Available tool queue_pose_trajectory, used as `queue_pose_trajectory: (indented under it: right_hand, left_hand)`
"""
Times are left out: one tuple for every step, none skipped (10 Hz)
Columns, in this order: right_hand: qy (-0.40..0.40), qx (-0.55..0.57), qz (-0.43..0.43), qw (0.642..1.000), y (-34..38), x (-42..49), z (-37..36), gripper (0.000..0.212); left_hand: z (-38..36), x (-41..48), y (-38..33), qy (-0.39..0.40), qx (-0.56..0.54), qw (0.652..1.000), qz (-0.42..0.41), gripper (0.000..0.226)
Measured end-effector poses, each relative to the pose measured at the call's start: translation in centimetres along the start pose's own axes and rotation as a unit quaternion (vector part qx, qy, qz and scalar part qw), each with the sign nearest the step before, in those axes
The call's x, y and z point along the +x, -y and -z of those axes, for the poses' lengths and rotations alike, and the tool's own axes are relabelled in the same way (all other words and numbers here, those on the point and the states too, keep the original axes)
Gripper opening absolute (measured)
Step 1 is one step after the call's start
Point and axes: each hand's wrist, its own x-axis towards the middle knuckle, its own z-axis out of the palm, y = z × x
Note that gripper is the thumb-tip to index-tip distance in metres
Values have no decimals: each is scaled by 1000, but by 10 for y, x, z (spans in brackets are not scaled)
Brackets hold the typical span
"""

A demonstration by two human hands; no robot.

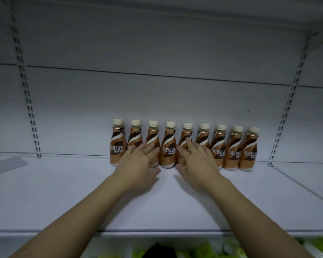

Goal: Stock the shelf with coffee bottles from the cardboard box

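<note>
Nine coffee bottles (171,145) are standing in a row at the back of the shelf (63,192). Left hand (138,162) and right hand (198,162) are lying open, fingers spread against the labels, holding nothing. Bottles are probably rigid, smooth, top-heavy; best gripped mid-body.

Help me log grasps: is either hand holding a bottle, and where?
Nothing is gripped. Left hand and right hand lie open against the bottle row, fingers spread.

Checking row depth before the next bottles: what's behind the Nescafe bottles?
Only the white back panel shows behind the Nescafe bottles; no second row. The left hand and right hand cover some lower bottles.
</note>
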Motion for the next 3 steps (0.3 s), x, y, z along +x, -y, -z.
queue_pose_trajectory:
  right_hand:
    - [-52,50,-9,997,-7,-6,36,74]
    - [-88,105,-4,991,-4,-21,76,75]
    - [-92,366,18,926,1,-52,116,69]
  left_hand:
    - [26,-10,6,-40,-28,999,9,72]
    - [55,-19,2,-88,-67,994,14,74]
    - [78,-20,-9,-108,-80,991,-3,75]
